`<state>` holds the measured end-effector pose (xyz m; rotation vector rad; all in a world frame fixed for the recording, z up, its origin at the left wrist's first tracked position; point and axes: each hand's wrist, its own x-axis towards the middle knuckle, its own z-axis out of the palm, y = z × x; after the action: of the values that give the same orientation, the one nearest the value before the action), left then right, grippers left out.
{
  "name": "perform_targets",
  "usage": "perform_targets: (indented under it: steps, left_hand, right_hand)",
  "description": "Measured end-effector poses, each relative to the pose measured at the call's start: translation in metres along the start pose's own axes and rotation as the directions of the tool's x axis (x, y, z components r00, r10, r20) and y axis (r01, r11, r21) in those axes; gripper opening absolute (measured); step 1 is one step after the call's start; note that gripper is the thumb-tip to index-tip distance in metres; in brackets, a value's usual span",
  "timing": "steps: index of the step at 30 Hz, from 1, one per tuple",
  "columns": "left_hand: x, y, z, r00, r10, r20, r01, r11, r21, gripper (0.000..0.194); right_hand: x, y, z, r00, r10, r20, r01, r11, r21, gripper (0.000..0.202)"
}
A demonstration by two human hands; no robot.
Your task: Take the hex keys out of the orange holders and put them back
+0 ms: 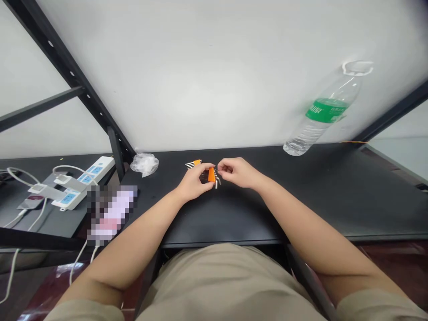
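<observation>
My left hand [193,182] is closed around an orange hex key holder [211,174], thumb at the near end and fingers at the far end. Short bent ends of several metal hex keys [217,182] stick out of its right side. Close by on the right, my right hand [238,171] has its fingers curled in a pinch at the end of one of these keys. Its fingertips partly hide that key. Just beyond my left hand, an orange piece [197,162] with several metal rods lies on the black table [227,218].
A crumpled clear plastic bag [144,164] lies at the back left. Against the wall at the right stands a large water bottle [321,113] with a green label. At the left are a white power strip [85,183] with cables and a pixelated phone-like object [115,214].
</observation>
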<state>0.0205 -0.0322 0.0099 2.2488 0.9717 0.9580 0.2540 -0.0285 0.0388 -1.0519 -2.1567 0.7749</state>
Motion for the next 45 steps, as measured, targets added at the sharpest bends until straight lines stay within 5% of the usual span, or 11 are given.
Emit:
perform_targets:
  steps: [8, 13, 18, 21, 24, 27, 33, 39, 45]
  left_hand:
    - [0.002, 0.000, -0.003, 0.985, 0.095, 0.141, -0.137, 0.935, 0.327, 0.045]
    - [0.002, 0.008, -0.002, 0.982, 0.082, 0.173, -0.131, 0.945, 0.300, 0.034]
    - [0.000, 0.012, -0.002, 0.995, 0.044, 0.089, -0.053, 0.993, 0.102, 0.058]
    - [-0.001, 0.013, -0.002, 0.996, 0.048, 0.081, -0.051, 0.998, 0.041, 0.066]
    - [-0.001, 0.014, -0.002, 0.993, 0.064, 0.103, -0.072, 0.994, 0.082, 0.065]
    - [-0.002, 0.015, -0.002, 0.985, 0.103, 0.138, -0.121, 0.984, 0.134, 0.067]
    - [-0.001, 0.016, 0.000, 0.986, 0.092, 0.138, -0.120, 0.971, 0.206, 0.064]
    - [0.003, 0.000, -0.006, 0.995, 0.099, -0.018, -0.091, 0.962, 0.258, 0.068]
    - [0.008, -0.049, -0.016, 0.969, -0.208, -0.131, 0.245, 0.867, 0.434, 0.075]
  right_hand:
    - [-0.003, -0.006, -0.007, 0.987, -0.153, 0.043, 0.159, 0.935, -0.317, 0.020]
    - [-0.004, -0.018, 0.001, 0.982, -0.157, 0.107, 0.186, 0.911, -0.368, 0.023]
    - [0.000, -0.015, 0.007, 0.998, -0.020, -0.056, 0.023, 0.998, 0.056, 0.017]
    - [0.005, -0.001, 0.016, 0.984, 0.168, -0.064, -0.134, 0.923, 0.361, 0.038]
    - [0.008, 0.011, 0.029, 0.954, 0.293, 0.069, -0.281, 0.784, 0.553, 0.049]
    - [0.009, 0.014, 0.036, 0.925, 0.328, 0.191, -0.371, 0.679, 0.634, 0.048]
    - [0.007, 0.013, 0.037, 0.923, 0.287, 0.256, -0.384, 0.655, 0.651, 0.046]
    - [0.011, 0.029, 0.043, 0.966, 0.252, 0.062, -0.257, 0.897, 0.361, 0.035]
    - [0.011, 0.059, -0.001, 0.944, 0.257, -0.207, -0.271, 0.962, -0.040, 0.027]
